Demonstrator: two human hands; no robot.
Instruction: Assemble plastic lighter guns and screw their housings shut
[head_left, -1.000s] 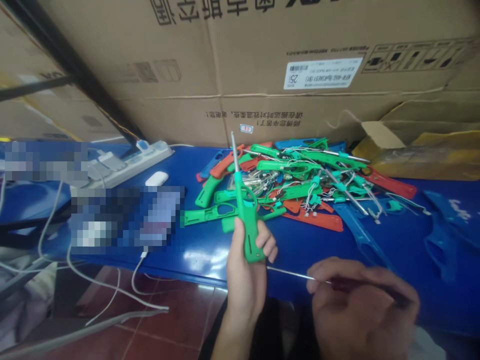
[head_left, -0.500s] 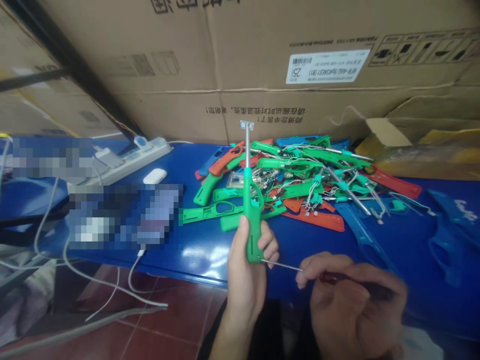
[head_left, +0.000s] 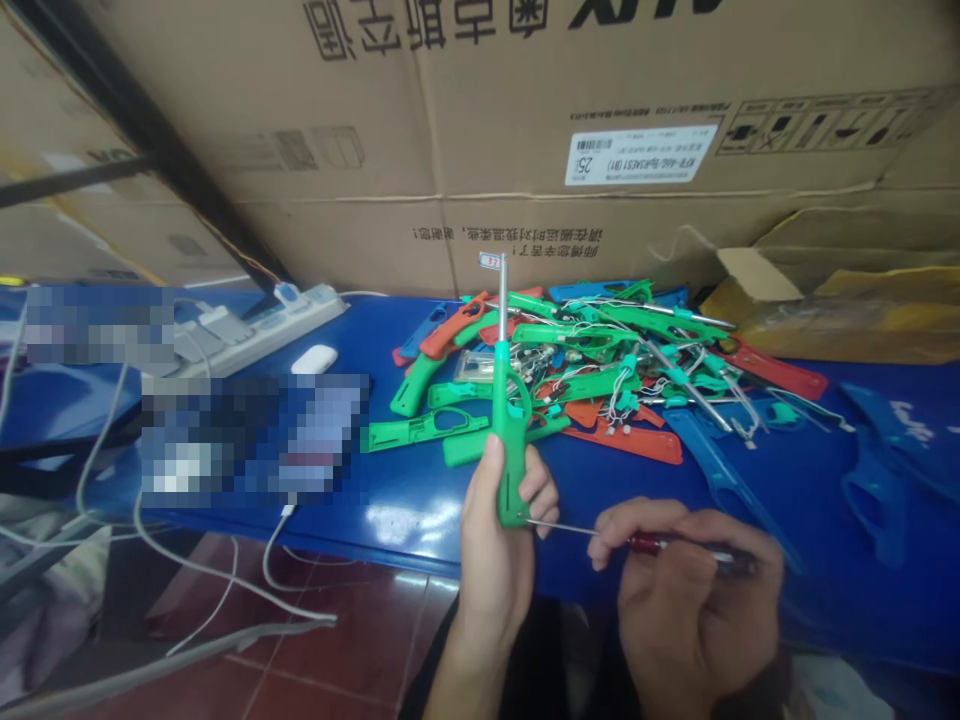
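Note:
My left hand [head_left: 495, 545] is closed around the handle of a green stick lighter [head_left: 508, 420], held upright with its metal tube pointing up. My right hand [head_left: 690, 590] grips a thin screwdriver [head_left: 652, 542] with a dark red handle. Its shaft lies level and its tip touches the bottom end of the lighter's handle. Both hands are in front of the near edge of a blue table [head_left: 420, 500].
A heap of green, red and blue lighter shells and metal tubes with wires [head_left: 600, 370] lies on the table behind the hands. A white power strip [head_left: 262, 325], a white mouse [head_left: 313, 358] and cables sit at the left. Big cardboard boxes [head_left: 525, 130] wall off the back.
The lighter turned from tilted left to upright. My right hand moved left and brought the screwdriver tip against the lighter's bottom end.

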